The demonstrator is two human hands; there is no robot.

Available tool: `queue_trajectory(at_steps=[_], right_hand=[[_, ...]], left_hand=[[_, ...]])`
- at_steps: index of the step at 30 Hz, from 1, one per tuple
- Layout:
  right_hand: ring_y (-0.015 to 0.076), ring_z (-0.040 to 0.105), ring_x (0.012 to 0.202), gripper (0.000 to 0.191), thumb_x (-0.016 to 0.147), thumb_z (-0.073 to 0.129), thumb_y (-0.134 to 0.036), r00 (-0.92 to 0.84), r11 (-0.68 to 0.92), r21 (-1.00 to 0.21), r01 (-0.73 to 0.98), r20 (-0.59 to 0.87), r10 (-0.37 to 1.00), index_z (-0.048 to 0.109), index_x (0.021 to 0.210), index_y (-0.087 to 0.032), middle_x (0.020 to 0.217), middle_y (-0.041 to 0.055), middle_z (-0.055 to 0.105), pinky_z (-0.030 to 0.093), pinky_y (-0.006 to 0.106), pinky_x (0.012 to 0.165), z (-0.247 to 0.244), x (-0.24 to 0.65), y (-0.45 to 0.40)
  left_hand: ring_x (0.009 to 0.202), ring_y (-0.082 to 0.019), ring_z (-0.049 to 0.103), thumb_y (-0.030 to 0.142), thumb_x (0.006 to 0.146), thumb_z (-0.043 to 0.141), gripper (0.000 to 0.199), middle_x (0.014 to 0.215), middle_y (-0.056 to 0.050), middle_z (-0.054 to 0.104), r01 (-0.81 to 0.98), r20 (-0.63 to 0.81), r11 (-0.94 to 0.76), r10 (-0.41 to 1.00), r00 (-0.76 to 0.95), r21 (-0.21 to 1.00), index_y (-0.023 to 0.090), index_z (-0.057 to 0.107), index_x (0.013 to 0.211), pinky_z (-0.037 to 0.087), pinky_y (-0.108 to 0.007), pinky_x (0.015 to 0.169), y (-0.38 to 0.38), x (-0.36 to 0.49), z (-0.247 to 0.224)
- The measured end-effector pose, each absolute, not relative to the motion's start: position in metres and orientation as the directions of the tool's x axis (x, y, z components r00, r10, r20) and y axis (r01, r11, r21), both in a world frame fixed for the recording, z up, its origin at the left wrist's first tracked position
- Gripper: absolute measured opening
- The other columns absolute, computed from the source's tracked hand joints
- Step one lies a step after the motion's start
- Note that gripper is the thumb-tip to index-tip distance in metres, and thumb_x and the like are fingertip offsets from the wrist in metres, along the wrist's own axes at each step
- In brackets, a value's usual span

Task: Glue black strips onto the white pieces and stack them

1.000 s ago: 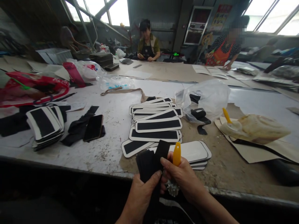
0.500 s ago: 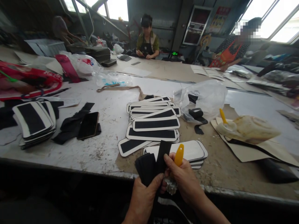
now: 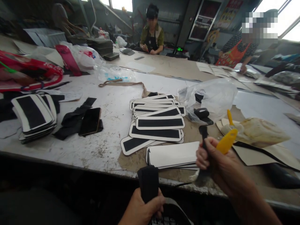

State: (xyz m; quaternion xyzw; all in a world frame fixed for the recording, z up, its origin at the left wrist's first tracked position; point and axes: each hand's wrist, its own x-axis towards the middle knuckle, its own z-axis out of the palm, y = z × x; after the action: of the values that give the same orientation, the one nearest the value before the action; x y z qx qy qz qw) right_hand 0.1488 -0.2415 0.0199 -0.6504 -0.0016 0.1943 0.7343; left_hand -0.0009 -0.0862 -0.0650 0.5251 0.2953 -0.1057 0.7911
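My left hand [image 3: 146,204] is closed round a bundle of black fabric strips [image 3: 148,181] at the table's front edge. Off to the right, my right hand [image 3: 221,164] grips a brush by its yellow handle [image 3: 227,141], its pale bristles low and blurred. A single black strip [image 3: 203,134] is pinched in those same fingers. Between and beyond the hands lies a stack of plain white panels [image 3: 173,154] with rounded corners. Behind it is a pile of white panels with black strips [image 3: 160,122] along their middles.
At left are a stack of similar panels [image 3: 32,112] and a phone [image 3: 90,121] on black fabric. To the right, a glue-stained container [image 3: 262,131] holds another yellow-handled brush [image 3: 229,117], near a clear plastic bag [image 3: 215,97]. Co-workers [image 3: 152,34] stand across the table.
My right hand has moved right, away from my left, carrying the brush and one black strip. The left hand keeps the bundle and has dropped slightly lower.
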Motion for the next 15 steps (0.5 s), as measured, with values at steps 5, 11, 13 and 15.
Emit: queue_trajectory(at_steps=[5, 11, 13, 15], right_hand=[[0.0101, 0.040, 0.044, 0.030, 0.075, 0.068, -0.049, 0.785, -0.559, -0.829, -0.012, -0.354, 0.509, 0.060, 0.068, -0.021, 0.052, -0.0029, 0.048, 0.031, 0.022, 0.040, 0.038, 0.187, -0.283], [0.0103, 0.043, 0.050, 0.024, 0.081, 0.058, -0.033, 0.527, -0.633, -0.649, 0.421, -0.393, 0.753, 0.060, 0.061, -0.020, 0.056, -0.0036, 0.055, 0.031, 0.022, 0.048, 0.011, 0.197, -0.226], [0.0098, 0.042, 0.050, 0.021, 0.082, 0.056, -0.032, 0.464, -0.614, -0.677, 0.405, -0.427, 0.776, 0.063, 0.066, -0.020, 0.056, -0.0047, 0.054, 0.031, 0.021, 0.049, 0.001, 0.199, -0.203], [0.0102, 0.042, 0.051, 0.020, 0.083, 0.056, -0.031, 0.449, -0.621, -0.662, 0.419, -0.443, 0.776, 0.066, 0.069, -0.019, 0.057, -0.0045, 0.055, 0.031, 0.021, 0.050, -0.007, 0.202, -0.187]], left_hand=[[0.050, -0.014, 0.048, 0.049, 0.062, 0.076, 0.036, 0.052, 0.002, 0.053, 0.446, -0.544, 0.318, 0.395, 0.740, 0.837, 0.015, 0.065, 0.069, 0.039, -0.025, 0.053, -0.054, 0.008, -0.059], [0.056, -0.016, 0.049, 0.049, 0.061, 0.074, 0.040, 0.061, 0.001, 0.057, 0.444, -0.455, 0.149, 0.494, 0.741, 0.884, 0.015, 0.065, 0.081, 0.038, -0.026, 0.055, -0.037, 0.054, -0.066], [0.059, -0.017, 0.051, 0.045, 0.061, 0.073, 0.038, 0.066, -0.001, 0.060, 0.462, -0.461, 0.125, 0.481, 0.746, 0.878, 0.014, 0.066, 0.082, 0.039, -0.027, 0.057, -0.036, 0.061, -0.071], [0.059, -0.016, 0.050, 0.042, 0.062, 0.071, 0.035, 0.066, -0.001, 0.060, 0.476, -0.473, 0.121, 0.464, 0.749, 0.871, 0.013, 0.067, 0.082, 0.038, -0.026, 0.056, -0.036, 0.065, -0.074]])
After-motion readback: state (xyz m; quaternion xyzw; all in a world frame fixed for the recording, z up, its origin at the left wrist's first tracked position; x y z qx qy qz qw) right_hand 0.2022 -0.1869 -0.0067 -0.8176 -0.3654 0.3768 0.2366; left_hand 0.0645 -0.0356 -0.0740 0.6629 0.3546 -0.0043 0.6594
